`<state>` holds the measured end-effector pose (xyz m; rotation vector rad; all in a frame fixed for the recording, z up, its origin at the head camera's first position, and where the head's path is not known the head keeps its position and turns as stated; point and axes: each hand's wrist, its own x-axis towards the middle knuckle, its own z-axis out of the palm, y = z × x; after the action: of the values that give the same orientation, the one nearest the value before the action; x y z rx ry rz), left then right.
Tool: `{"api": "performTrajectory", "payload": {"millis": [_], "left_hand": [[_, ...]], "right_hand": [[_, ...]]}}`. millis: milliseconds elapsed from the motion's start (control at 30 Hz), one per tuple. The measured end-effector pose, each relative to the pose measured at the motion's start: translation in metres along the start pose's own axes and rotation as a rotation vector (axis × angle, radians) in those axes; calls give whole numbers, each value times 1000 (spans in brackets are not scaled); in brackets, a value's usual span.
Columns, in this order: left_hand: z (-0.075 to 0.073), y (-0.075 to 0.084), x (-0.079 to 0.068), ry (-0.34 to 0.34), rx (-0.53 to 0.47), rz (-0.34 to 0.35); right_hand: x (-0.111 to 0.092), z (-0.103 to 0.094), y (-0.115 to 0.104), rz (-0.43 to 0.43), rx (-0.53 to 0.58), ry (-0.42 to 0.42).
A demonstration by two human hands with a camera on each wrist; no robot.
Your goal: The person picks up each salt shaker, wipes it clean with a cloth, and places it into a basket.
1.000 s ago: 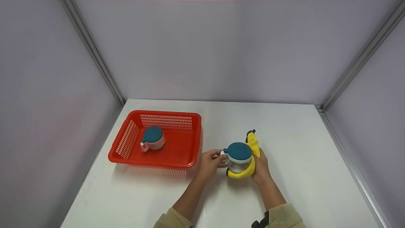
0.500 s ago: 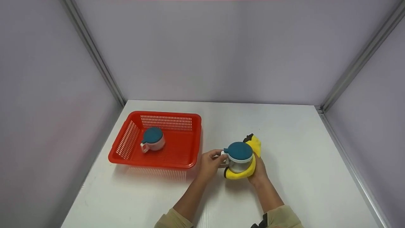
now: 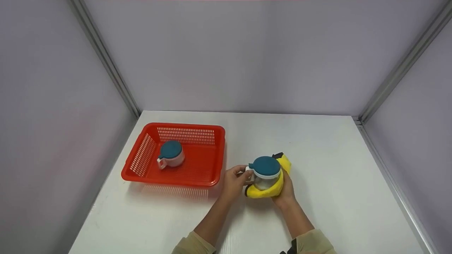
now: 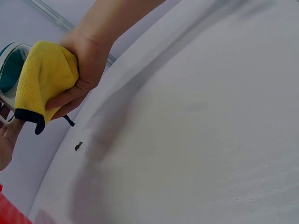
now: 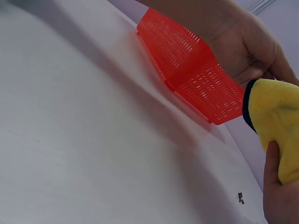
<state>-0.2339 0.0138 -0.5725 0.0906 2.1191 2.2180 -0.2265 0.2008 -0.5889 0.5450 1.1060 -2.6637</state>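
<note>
A clear jar (image 3: 265, 181) with a teal lid (image 3: 266, 165) and a white handle is held up above the table. My left hand (image 3: 234, 180) pinches the handle between thumb and fingers. In my right hand (image 3: 286, 188) is a yellow cloth (image 3: 265, 192) with black edging, wrapped round the jar's far-right side and underside. The left wrist view shows the cloth (image 4: 46, 77) draped over the jar, with the right hand's fingers (image 4: 70, 99) curled under it. In the right wrist view the cloth (image 5: 275, 116) hides the jar.
A red plastic basket (image 3: 197, 181) with slotted walls stands on the white table (image 3: 335, 169), left of my hands. Inside it sits a second lidded jar (image 3: 173, 160), with a teal top. Pale panels (image 3: 226, 60) enclose the table at the back and sides.
My right hand has shifted slightly left, sliding the cloth round the jar. The cloth's upper end, which stuck up before, has drawn down and bunched. The left hand keeps its grip on the handle.
</note>
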Motion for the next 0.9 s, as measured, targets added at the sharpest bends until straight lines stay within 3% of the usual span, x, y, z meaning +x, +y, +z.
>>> {"api": "performTrajectory", "payload": {"millis": [167, 333, 767, 900], "left_hand": [[3, 1, -1, 59, 34, 15], [5, 6, -2, 94, 108, 5], [0, 13, -3, -20, 202, 77], [2, 17, -4, -22, 239, 77]], "right_hand": [[0, 2, 4, -31, 22, -7], [0, 6, 5, -115, 1, 24], [-3, 9, 7, -300, -182, 131], [-6, 11, 7, -367, -241, 173]]}}
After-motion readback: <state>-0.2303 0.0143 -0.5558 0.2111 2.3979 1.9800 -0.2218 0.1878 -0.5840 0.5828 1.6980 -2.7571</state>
